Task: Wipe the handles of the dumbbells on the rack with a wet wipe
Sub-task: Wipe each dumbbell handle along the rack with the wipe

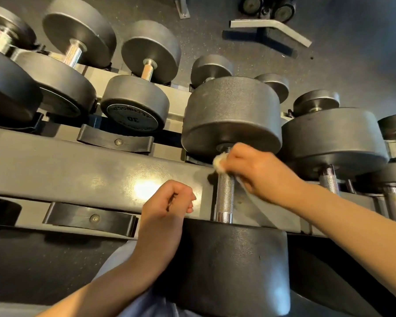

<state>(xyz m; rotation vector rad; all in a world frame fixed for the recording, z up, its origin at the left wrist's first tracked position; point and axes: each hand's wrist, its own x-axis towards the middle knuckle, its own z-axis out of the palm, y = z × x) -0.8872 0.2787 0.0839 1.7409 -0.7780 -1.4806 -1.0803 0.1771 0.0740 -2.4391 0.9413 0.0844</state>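
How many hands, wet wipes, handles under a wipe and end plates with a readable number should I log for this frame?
Hands: 2, the left hand and the right hand
wet wipe: 1
handle under the wipe: 1
end plate with a readable number, 30: 1
Total: 5

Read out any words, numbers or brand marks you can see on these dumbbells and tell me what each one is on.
"30": on the round end face of the dark grey rubber dumbbell on the upper rack row, printed upside down from this view.
Curved lettering ringing that same face, probably a brand name: too blurred to read with confidence.
No other readable text in view.
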